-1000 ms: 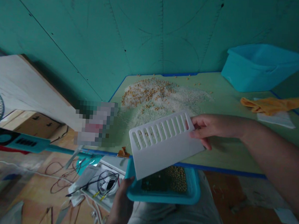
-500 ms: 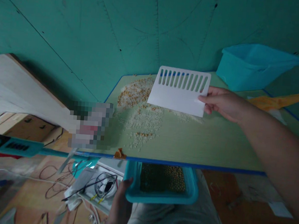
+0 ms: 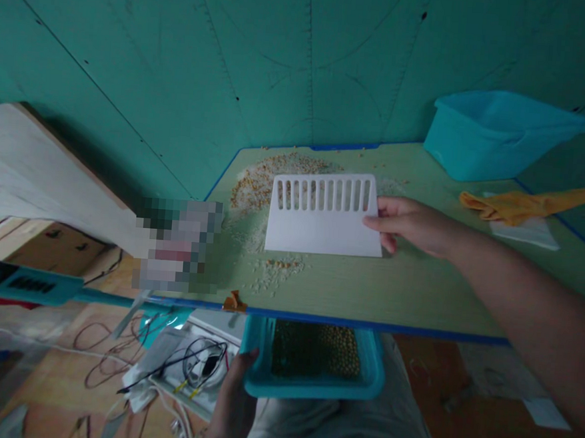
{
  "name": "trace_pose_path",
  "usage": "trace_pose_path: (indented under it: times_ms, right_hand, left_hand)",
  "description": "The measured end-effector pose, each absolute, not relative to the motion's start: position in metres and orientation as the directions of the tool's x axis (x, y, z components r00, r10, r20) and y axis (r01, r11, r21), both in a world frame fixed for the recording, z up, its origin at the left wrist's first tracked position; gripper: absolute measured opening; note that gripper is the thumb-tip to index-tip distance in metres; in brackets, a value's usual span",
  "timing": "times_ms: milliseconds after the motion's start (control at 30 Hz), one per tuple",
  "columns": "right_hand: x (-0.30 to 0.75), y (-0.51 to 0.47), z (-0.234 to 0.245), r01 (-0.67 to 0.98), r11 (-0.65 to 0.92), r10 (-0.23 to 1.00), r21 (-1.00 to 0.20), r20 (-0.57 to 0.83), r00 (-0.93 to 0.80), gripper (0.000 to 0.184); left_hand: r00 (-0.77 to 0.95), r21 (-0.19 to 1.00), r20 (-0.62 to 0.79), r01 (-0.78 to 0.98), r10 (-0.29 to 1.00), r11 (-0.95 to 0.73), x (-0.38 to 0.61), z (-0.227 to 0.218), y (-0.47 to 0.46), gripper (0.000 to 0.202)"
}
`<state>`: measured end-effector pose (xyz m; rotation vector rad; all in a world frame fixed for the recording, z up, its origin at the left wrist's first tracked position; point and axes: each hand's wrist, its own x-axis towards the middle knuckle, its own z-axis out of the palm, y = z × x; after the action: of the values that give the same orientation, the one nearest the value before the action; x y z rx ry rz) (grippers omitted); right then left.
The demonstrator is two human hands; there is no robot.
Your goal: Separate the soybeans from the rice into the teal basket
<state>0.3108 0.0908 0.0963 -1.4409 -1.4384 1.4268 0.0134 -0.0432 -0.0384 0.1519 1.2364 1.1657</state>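
Pale green tbl (image 3: 442,293) w/ blue edging (image 3: 439,335). Far L: bean/grain pile (image 3: 255,184), partly hidden. Near L: sm. scatter (image 3: 282,265) of same; brown scrap (image 3: 235,302) at near edge. Far R: turq. bin (image 3: 478,148). R: orange cloth (image 3: 504,203), partly over white sheet (image 3: 539,234).

1 feed on my end: head cam, worn by the person, facing fwd & down, pic squashed a qtr in ht. Looks from above the lap (image 3: 318,431), which is at the 6 o'clock edge. Teal tub (image 3: 311,388) just past it, seen steeply from above, v. close. Left hand (image 3: 234,395) also close, nr 7. Right forearm (image 3: 508,281) enters btwn 3 & 4, big in frame, so nr the lens; right hand (image 3: 402,223) at 3, mid-dist. I see the table (image 3: 442,293) obliquely, receding twd 12, where the wall (image 3: 304,46) fills the top. Blue bin (image 3: 462,147) farther off, 2 o'clock. Floor (image 3: 42,395) below, 8 o'clock.
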Motion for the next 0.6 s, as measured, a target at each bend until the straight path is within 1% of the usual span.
trace_pose_path:
  times_ms: [133,267,367,600]
  right_hand:
    - [0.308,0.09,0.09,0.228,-0.212,0.935,-0.95,-0.264,-0.235,0.006]
    - [0.311,0.092,0.085,0.206,-0.205,0.923,-0.957,-0.26,-0.285,0.004]
    - [0.311,0.092,0.083,0.203,-0.201,0.919,-0.958,-0.256,-0.301,0.003]
    - [0.308,0.092,0.081,0.222,-0.201,0.904,-0.954,-0.268,-0.332,0.005]
  left_hand:
    - [-0.078,0.634,-0.649,-0.605,0.757,0.481,0.013,-0.04,-0.044,0.02]
    - [-0.041,0.634,-0.624,-0.61,0.781,0.475,0.011,-0.045,-0.045,0.024]
    - [-0.043,0.643,-0.608,-0.613,0.793,0.46,0.009,-0.049,-0.047,0.026]
    - [-0.045,0.621,-0.636,-0.622,0.77,0.477,0.006,-0.05,-0.048,0.021]
